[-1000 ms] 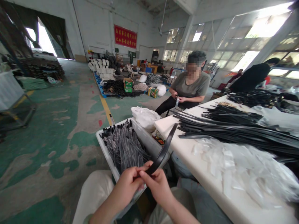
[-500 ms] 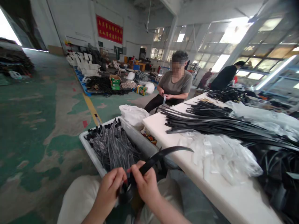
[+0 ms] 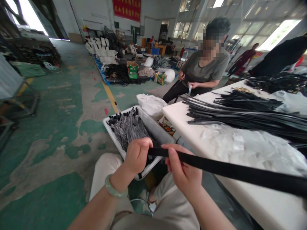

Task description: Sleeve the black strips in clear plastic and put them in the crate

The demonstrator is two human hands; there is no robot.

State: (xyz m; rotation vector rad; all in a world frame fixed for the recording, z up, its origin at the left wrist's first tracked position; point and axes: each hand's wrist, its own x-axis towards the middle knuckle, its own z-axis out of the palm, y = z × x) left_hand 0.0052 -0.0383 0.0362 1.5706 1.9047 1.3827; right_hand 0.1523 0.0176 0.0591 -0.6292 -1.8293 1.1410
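Table (image 3: 268,204) at person's right; bin (image 3: 165,137) beside its left edge, strips (image 3: 130,129) inside. Strap (image 3: 216,164) over bin's near edge, running rightward. Left hand (image 3: 137,155): fingers clamped on strap. Right hand (image 3: 184,166): fingers pinching strap.

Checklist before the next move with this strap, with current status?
1. Left hand closed on the black strap: ok.
2. Right hand gripping the strap between thumb and fingers: ok.
3. Strap section between the hands straight, no visible kink: ok.
4. Strap's far end free: cannot tell, it runs out past the right edge of the picture.
5. Strap clear of the plastic wrap on the table: cannot tell, it crosses in front of it.
6. Seated co-worker's hands off this strap: ok.
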